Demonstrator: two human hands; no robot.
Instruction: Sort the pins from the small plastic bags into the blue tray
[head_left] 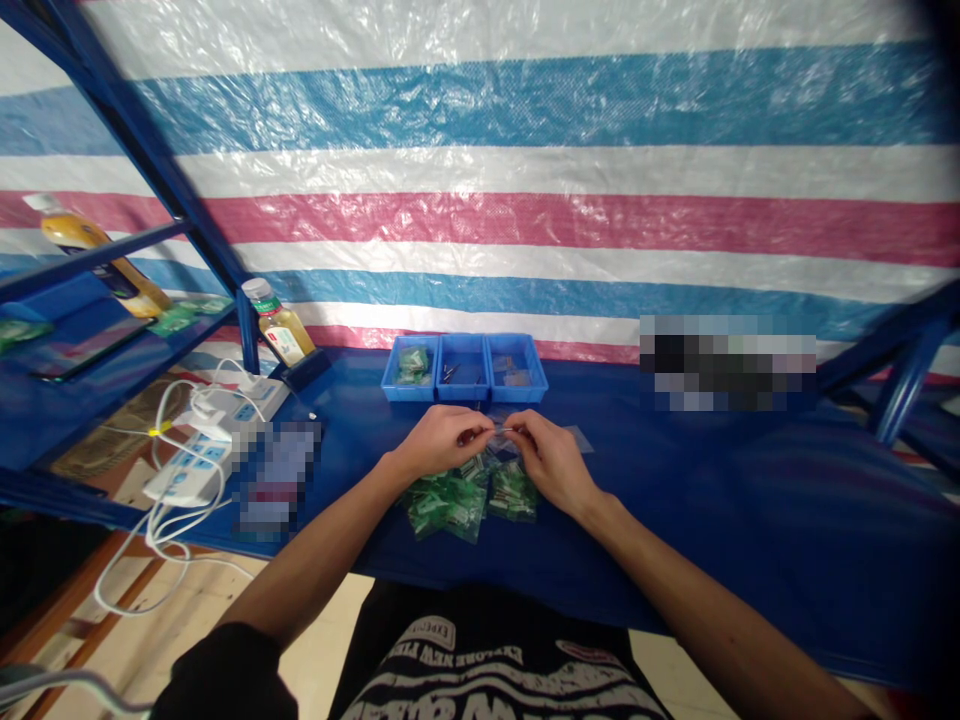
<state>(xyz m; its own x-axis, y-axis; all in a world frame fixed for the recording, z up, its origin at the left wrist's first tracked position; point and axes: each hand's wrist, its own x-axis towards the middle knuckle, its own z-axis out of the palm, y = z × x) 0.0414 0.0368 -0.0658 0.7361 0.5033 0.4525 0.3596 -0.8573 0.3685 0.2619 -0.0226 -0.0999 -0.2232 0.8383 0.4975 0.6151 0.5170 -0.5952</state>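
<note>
From the head camera, the person's left hand (433,442) and right hand (551,462) meet low over the blue-covered surface (660,510), just in front of a blue three-compartment tray (463,368). Held between them is a thin, shiny sliver (499,430), too small to tell whether it is metal or clear film. The left fingertips (472,436) and right fingertips (517,428) are closed on it from opposite sides, and the remaining fingers curl inward. It looks very light and probably slippery, so the edges, pinched between the fingertips, seem the surest place to hold it. Below the hands lies a heap of green-filled plastic packets (450,505), while a flat clear packet (579,438) rests just beside the right hand. The tray's left compartment holds green packets (414,365), and its middle compartment holds small metal pieces (450,372).
</note>
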